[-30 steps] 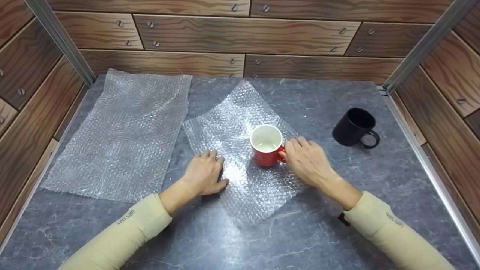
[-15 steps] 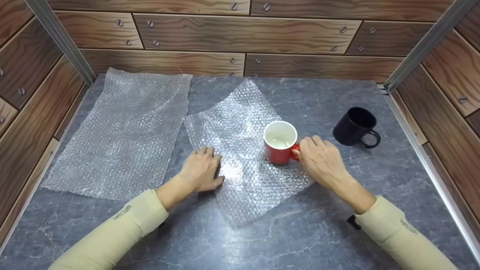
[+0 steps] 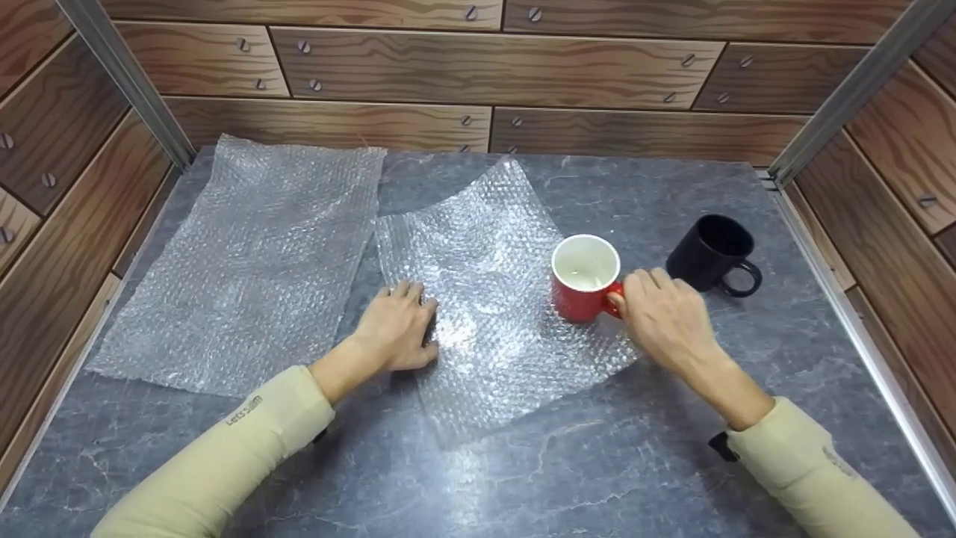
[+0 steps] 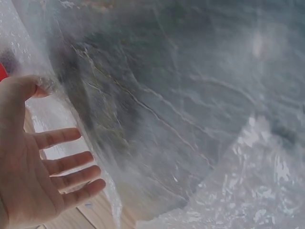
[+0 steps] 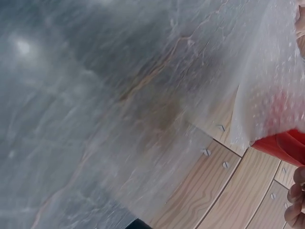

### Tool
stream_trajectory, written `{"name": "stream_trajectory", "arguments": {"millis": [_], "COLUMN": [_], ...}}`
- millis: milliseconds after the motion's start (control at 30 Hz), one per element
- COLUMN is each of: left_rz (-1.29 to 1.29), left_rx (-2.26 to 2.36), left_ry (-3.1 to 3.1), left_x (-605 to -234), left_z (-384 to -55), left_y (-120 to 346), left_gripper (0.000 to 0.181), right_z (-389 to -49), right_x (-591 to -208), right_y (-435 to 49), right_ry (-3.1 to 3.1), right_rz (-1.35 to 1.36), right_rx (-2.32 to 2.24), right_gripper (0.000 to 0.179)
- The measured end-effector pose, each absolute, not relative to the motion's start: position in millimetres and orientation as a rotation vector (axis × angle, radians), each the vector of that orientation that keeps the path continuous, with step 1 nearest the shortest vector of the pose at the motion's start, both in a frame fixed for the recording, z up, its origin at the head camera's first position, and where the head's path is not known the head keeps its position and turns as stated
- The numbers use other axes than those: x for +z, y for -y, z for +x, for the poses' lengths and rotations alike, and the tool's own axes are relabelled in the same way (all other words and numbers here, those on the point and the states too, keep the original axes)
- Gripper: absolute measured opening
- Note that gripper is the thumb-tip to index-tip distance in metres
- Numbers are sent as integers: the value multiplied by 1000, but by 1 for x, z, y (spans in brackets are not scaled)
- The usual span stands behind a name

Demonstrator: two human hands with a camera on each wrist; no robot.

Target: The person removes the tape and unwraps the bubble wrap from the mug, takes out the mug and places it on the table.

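A red mug (image 3: 581, 299) with a white inside stands upright on a sheet of bubble wrap (image 3: 493, 373), near the sheet's right corner. My right hand (image 3: 668, 317) pinches the mug's handle from the right; in the right wrist view the red mug (image 5: 286, 145) shows at the right edge beside curled fingers (image 5: 296, 200). On the left edge of the same sheet rests my left hand (image 3: 396, 325), its fingers spread and fairly straight. The left wrist view shows this hand (image 4: 38, 167) with thumb and fingers apart along the sheet's edge, holding nothing.
A second bubble wrap sheet (image 3: 254, 261) lies flat at the left. The black mug (image 3: 709, 254) stands at the right, just behind my right hand. Wood-patterned walls (image 3: 493, 67) bound the grey marbled table (image 3: 523, 493) at the back and sides.
My right hand has drawn the red mug to the right across the bubble wrap, closer to the black mug. The sheet has shifted and turned a little; my left hand has moved slightly back with it.
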State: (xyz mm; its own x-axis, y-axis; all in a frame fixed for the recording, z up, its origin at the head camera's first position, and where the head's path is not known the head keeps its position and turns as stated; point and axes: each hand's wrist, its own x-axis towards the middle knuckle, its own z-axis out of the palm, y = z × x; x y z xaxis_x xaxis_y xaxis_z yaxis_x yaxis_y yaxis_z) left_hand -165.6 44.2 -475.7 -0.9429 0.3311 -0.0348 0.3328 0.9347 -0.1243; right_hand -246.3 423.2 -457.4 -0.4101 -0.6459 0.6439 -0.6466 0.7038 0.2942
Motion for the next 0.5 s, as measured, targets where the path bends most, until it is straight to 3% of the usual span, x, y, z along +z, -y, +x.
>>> {"name": "stream_trajectory", "arguments": {"millis": [500], "left_rz": [545], "left_rx": [-288], "left_ry": [-3104], "left_x": [-476], "left_z": [-179], "left_y": [-31], "left_gripper": [66], "right_z": [-261], "right_x": [-462], "right_y": [-446], "right_ry": [2151], "right_rz": [910], "right_rx": [-11], "right_gripper": [57]}}
